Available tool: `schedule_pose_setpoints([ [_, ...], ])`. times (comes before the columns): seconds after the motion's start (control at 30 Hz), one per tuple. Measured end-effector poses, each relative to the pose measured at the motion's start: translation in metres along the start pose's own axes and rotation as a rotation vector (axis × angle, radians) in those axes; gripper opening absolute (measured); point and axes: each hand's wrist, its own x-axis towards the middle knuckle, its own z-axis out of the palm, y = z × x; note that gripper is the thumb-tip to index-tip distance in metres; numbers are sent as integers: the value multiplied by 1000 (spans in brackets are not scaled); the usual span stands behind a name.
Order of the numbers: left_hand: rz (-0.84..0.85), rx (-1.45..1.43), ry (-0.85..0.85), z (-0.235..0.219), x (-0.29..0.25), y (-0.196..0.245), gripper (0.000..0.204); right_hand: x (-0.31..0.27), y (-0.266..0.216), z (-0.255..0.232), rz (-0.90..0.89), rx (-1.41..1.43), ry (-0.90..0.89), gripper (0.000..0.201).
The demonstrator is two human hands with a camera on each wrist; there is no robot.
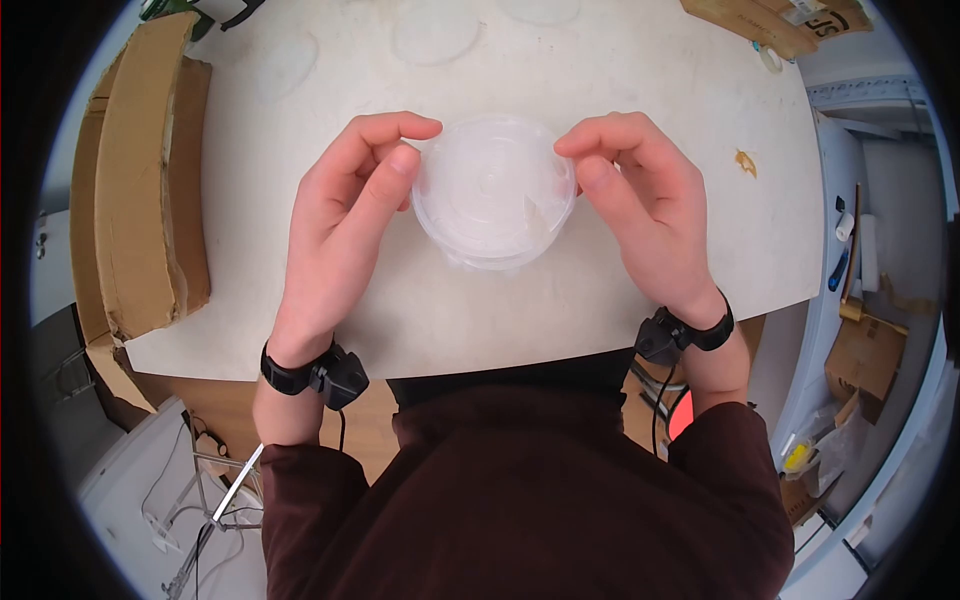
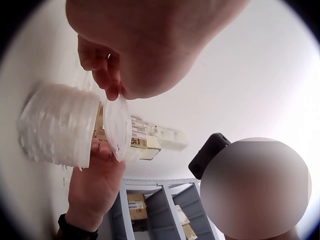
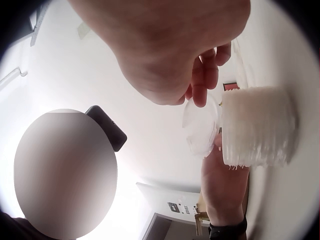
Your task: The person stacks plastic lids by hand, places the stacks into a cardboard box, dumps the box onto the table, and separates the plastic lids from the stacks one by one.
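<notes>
A round, clear plastic lid [image 1: 490, 170] is held level between both hands. My left hand [image 1: 345, 210] pinches its left edge with thumb and curled fingers. At the opposite edge, my right hand [image 1: 650, 205] grips it the same way. Both wrist views show the lid [image 2: 118, 131] raised, with a gap between it and a stack of similar clear plastic lids [image 2: 60, 125] standing on the table. In the right wrist view the stack [image 3: 260, 127] has a ridged side with small tabs. From the head view the held lid covers most of the stack.
A long cardboard box [image 1: 140, 190] stands along the table's left edge, another cardboard box [image 1: 775, 22] at the far right corner. Faint clear discs [image 1: 435, 35] lie toward the back of the white table [image 1: 700, 260]. A brownish scrap [image 1: 745, 162] lies on the right.
</notes>
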Motion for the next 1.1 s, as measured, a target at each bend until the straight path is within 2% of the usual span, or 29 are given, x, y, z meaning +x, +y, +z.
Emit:
schedule_pose_setpoints([
  [0.13, 17, 13, 12, 5, 0, -7, 30, -2, 0, 3, -8, -40, 21, 8],
  [0.2, 63, 78, 55, 7, 0, -10, 29, -1, 1, 3, -101, -108, -9, 7],
  [0.6, 42, 259, 35, 7, 1, -6, 25, -2, 2, 6, -10, -260, -100, 18],
  [0.83, 63, 274, 44, 7, 2, -13, 24, -1, -1, 2, -28, -345, -152, 19],
  [0.93, 133, 284, 25, 3, 4, -16, 34, 0, -1, 3, -55, -371, -149, 20],
  [1.0, 342, 335, -86, 3, 4, -13, 55, 0, -2, 3, -57, -374, -146, 18],
  [1.03, 344, 335, -88, 4, 4, -13, 55, 0, -1, 3, -58, -375, -144, 18],
  [1.1, 279, 326, -246, 10, 2, -15, 71, -1, 2, 3, -56, -351, -134, 15],
])
